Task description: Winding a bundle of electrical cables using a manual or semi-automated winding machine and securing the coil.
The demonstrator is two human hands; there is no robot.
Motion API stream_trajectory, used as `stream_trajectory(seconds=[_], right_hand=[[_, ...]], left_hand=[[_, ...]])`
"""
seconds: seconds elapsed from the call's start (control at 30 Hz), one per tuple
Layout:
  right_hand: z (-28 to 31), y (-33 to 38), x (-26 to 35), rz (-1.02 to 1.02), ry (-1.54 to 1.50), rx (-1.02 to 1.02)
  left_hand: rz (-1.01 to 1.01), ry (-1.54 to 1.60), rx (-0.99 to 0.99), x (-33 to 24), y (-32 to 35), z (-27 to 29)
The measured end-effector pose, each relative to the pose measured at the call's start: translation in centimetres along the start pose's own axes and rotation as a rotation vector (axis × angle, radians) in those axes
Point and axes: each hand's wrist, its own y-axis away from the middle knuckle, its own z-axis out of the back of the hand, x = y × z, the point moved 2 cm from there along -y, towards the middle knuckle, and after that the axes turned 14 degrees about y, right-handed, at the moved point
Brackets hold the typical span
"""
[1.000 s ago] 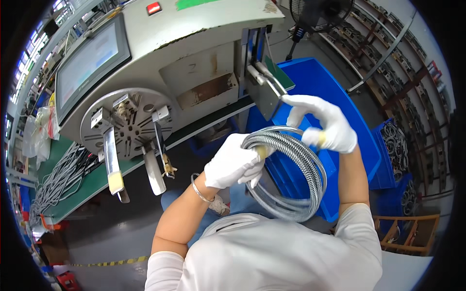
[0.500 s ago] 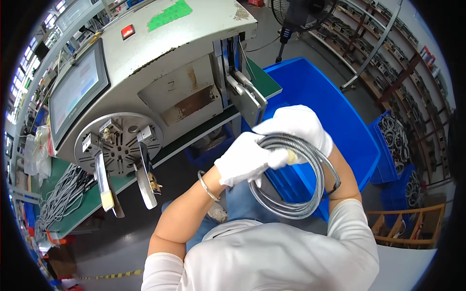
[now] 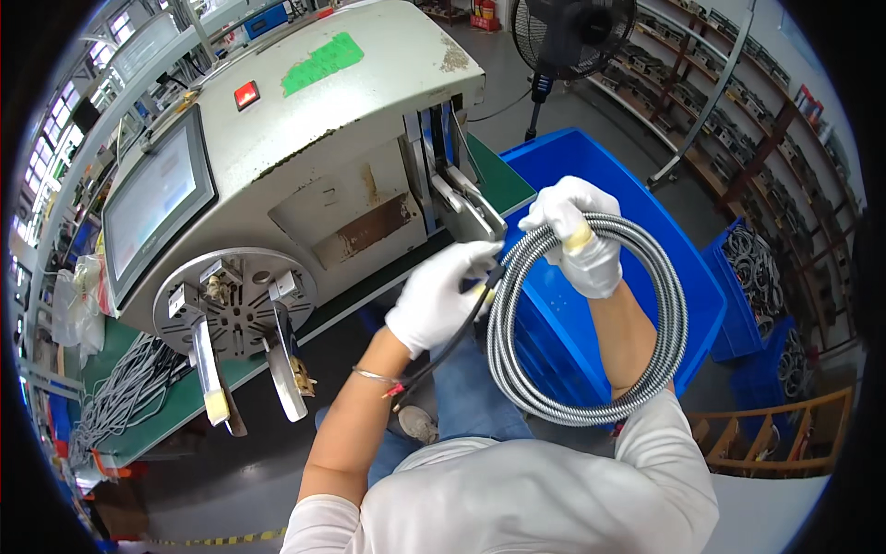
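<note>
A coil of grey, ribbed metal-sheathed cable (image 3: pixel 577 412) hangs from my right hand (image 3: pixel 591 263), whose fingers are wrapped round the top of its loops. The ring lies across my right forearm, above a blue bin. In my left hand (image 3: pixel 436 300), closed at the coil's left side, is the cable's thin black end (image 3: pixel 441 362). This end runs down past my left wrist to small red tips (image 3: pixel 395 391). Both hands wear white gloves, and a yellowish patch shows on a right finger.
Left stands a machine (image 3: pixel 369 111) with a touchscreen (image 3: pixel 159 208) and a slotted disc (image 3: pixel 231 319) bearing two jutting metal arms. The large blue bin (image 3: pixel 678 268) is at right. Grey cables (image 3: pixel 129 388) lie on the green bench. A fan (image 3: pixel 572 37) and shelves stand beyond.
My hands have drawn apart, the right gripping the coil's top and the left moving left with the black end. The coil has swung right and shows as a wider ring.
</note>
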Motion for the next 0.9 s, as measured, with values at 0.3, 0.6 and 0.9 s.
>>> stream_trajectory(seconds=[0.3, 0.6, 0.9], right_hand=[[-1.2, -4.8, -3.5, -0.077, 0.437, -0.092], [-2.4, -8.5, -14.0, 0.139, 0.705, -0.194], [-2.4, -9.3, -13.8, 0.143, 0.706, -0.267]], left_hand=[[-0.638, -0.229, -0.624, -1.4, -3.2, 1.4], [-0.405, 0.141, -0.773, 4.5, -8.3, 4.6], [-0.539, 0.036, -0.758, 4.3, -8.4, 4.4]])
